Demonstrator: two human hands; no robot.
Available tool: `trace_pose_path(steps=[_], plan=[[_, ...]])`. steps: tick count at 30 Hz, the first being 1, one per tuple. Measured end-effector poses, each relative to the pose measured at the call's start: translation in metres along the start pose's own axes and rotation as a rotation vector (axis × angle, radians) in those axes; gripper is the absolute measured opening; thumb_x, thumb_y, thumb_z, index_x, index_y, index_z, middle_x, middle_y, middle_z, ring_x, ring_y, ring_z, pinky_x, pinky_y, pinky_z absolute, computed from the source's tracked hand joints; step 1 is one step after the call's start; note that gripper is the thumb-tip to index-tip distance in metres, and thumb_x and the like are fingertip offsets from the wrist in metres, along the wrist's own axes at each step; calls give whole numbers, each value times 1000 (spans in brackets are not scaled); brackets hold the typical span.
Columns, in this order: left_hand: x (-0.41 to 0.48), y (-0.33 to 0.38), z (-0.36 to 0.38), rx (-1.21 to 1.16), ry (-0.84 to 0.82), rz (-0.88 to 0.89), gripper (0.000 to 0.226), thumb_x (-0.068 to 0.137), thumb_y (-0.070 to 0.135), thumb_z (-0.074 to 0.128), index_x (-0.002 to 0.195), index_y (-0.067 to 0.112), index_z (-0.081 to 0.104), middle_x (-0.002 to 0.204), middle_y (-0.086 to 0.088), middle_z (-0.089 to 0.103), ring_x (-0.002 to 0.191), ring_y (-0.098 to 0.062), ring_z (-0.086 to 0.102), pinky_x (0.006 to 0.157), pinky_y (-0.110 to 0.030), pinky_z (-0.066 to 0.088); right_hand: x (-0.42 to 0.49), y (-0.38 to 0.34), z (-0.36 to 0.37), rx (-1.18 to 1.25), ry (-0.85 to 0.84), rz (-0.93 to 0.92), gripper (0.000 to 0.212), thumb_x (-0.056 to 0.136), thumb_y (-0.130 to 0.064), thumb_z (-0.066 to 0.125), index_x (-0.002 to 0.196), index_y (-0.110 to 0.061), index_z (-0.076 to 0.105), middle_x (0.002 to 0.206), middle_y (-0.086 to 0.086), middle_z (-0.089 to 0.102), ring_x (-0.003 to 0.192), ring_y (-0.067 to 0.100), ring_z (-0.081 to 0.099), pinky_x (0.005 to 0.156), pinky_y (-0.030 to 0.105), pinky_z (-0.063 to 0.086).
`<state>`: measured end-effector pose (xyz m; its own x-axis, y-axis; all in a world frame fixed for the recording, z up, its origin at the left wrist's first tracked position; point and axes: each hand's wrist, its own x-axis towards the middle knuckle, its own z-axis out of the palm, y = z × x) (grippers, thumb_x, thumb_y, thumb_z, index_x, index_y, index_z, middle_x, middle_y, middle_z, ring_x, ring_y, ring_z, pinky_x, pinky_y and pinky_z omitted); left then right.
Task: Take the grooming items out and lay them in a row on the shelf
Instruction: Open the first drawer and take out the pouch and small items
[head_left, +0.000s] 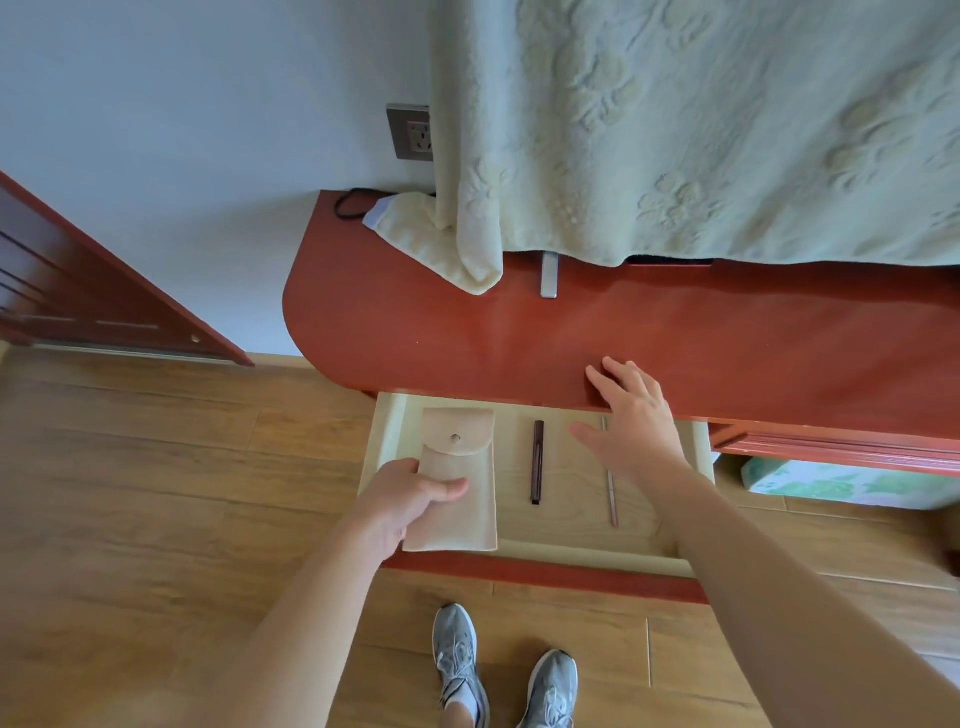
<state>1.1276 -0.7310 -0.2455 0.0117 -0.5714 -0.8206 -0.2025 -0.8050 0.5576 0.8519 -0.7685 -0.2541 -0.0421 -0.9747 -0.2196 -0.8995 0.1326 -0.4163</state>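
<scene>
Over the open drawer (388, 441), left hand (410, 499) grips the beige pouch (460, 457); right hand (631, 421) spreads fingers (623, 375) wide.

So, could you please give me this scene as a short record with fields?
Drawer: pale wooden drawer, pulled open below the shelf
Left hand: grips the beige fabric snap-flap pouch at its left edge, inside the drawer
Right hand: open, fingers spread over the front edge of the red-brown wooden shelf
Loose in drawer: dark brown slim stick; thin pinkish rod, partly under the right hand
Row on shelf: not started
</scene>
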Motion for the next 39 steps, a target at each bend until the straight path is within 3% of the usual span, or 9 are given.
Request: trace_pose_path(steps=[3,9,14,18,23,28,33,39], plan=[[-28,6,-5,65,-36,74,40,73,20,86,108,14,67,99,-5,76,95,-29,71,81,-44,58,-2,0,-3,-8,-18,-6,76,86,-49,64,151,-29,30,160,-8,21,148,17,6,119,39,12],[-53,31,3,75,59,299,40,78,20,82,113,20,61,105,3,72,95,-20,69,69,-32,54,-2,2,-8,6,-53,-17,74,87,-49,62,152,-28,30,160,-9,20,148,16,7,120,39,14],[-27,64,18,24,164,412,39,73,18,83,107,20,63,102,3,74,92,-19,71,74,-38,57,0,8,-7,10,-76,-35,79,86,-51,64,152,-30,28,161,-12,17,148,13,5,121,38,14],[5,88,35,84,206,420,31,76,16,82,102,13,65,98,0,72,89,-20,69,67,-32,52,3,11,-8,-3,-112,-44,86,83,-53,66,154,-31,23,161,-15,13,148,10,1,121,35,14],[42,108,45,138,256,402,25,75,21,82,93,12,68,90,-4,73,84,-23,70,72,-41,58,5,11,-11,-4,-156,-44,89,83,-55,65,155,-33,18,161,-17,8,148,9,-5,121,33,12],[61,129,44,228,280,444,24,73,22,83,87,7,68,83,-6,72,73,-22,68,55,-28,48,4,9,-11,8,-152,-31,89,82,-54,65,154,-34,17,161,-18,6,148,7,-7,121,34,11],[70,135,47,382,371,505,29,71,29,82,84,7,69,79,-3,70,73,-19,67,55,-29,47,5,7,-11,-1,-160,-28,90,82,-54,65,155,-33,16,161,-17,5,148,8,-9,121,34,8],[71,129,45,529,435,533,38,62,54,72,76,20,66,76,3,67,69,-17,65,53,-33,51,4,6,-13,-2,-168,-24,90,84,-53,65,155,-33,14,161,-17,4,148,8,-10,121,35,8]])
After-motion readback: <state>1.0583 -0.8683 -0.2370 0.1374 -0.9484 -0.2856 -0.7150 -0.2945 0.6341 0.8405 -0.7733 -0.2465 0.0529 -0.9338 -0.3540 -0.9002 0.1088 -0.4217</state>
